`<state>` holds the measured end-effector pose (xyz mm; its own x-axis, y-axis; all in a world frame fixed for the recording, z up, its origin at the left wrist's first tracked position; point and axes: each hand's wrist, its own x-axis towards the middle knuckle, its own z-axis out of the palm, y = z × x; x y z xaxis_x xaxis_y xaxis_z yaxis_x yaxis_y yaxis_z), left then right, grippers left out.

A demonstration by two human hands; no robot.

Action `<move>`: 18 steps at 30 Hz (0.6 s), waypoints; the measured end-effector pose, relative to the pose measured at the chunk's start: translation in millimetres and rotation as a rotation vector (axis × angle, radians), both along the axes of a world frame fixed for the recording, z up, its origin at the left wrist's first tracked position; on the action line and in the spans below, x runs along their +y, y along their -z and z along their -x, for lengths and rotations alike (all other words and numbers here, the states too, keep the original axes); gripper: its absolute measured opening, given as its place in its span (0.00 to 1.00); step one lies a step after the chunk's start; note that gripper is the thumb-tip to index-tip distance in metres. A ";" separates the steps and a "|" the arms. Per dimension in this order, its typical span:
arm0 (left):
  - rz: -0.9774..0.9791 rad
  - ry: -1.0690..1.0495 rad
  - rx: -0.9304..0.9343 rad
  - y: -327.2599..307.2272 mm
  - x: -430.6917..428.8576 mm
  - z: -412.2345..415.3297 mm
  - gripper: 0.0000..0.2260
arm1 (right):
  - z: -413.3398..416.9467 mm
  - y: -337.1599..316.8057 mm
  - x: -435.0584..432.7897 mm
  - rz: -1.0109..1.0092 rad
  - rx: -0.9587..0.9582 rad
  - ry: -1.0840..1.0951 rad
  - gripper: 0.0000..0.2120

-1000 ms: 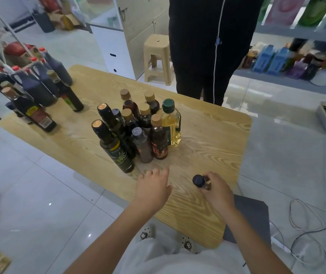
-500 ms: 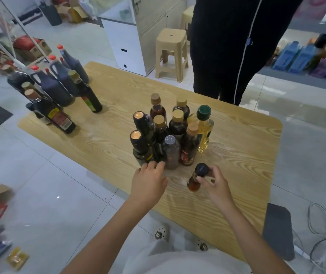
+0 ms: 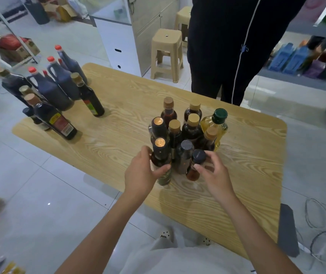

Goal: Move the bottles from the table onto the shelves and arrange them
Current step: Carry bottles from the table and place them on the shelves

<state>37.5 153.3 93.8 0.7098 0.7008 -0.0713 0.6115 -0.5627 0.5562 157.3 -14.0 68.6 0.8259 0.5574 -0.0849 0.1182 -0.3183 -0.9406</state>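
Observation:
A cluster of several small bottles stands mid-table on the wooden table (image 3: 237, 175). My left hand (image 3: 141, 173) grips the nearest dark bottle with a copper cap (image 3: 161, 155) around its body. My right hand (image 3: 214, 175) pinches a small brown bottle with a dark blue cap (image 3: 196, 165) and holds it upright against the cluster's front. A yellow oil bottle with a green cap (image 3: 216, 125) stands at the cluster's right. A second group of large dark bottles with red caps (image 3: 59, 80) stands at the table's far left corner.
A person in dark clothes (image 3: 237, 46) stands at the far side of the table. A beige plastic stool (image 3: 167, 54) and a white cabinet (image 3: 118, 42) are behind. A shelf with coloured containers (image 3: 296, 60) is at the right. Cables (image 3: 320, 224) lie on the floor.
My right hand carried the blue-capped bottle forward from the table's near edge to the cluster. My left hand went from resting on the table to gripping the copper-capped bottle.

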 end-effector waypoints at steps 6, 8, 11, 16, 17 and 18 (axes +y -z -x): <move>0.456 0.084 -0.260 30.8 4.1 -7.0 0.32 | 10.5 1.0 5.2 -0.021 0.012 0.045 0.15; 0.439 0.104 -0.264 41.2 1.9 -6.6 0.30 | 12.7 0.7 5.2 -0.031 0.009 0.056 0.15; 0.260 0.217 -0.239 47.7 -6.9 -9.5 0.29 | 15.5 0.4 3.6 -0.049 0.017 0.064 0.14; 0.084 0.199 -0.252 46.8 -38.7 -8.7 0.24 | 13.3 -4.4 -7.6 -0.079 0.014 0.008 0.13; 0.136 0.141 -0.259 46.9 -43.8 -7.5 0.23 | 12.0 -6.1 -11.1 -0.074 0.017 -0.015 0.13; 0.208 0.063 -0.268 46.0 -48.2 -5.1 0.21 | 10.6 -8.0 -14.7 -0.063 0.018 -0.043 0.13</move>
<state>42.6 105.1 47.8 0.7641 0.6450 -0.0133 0.3959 -0.4526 0.7990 146.7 -28.7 76.7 0.8000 0.5967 -0.0632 0.1130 -0.2532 -0.9608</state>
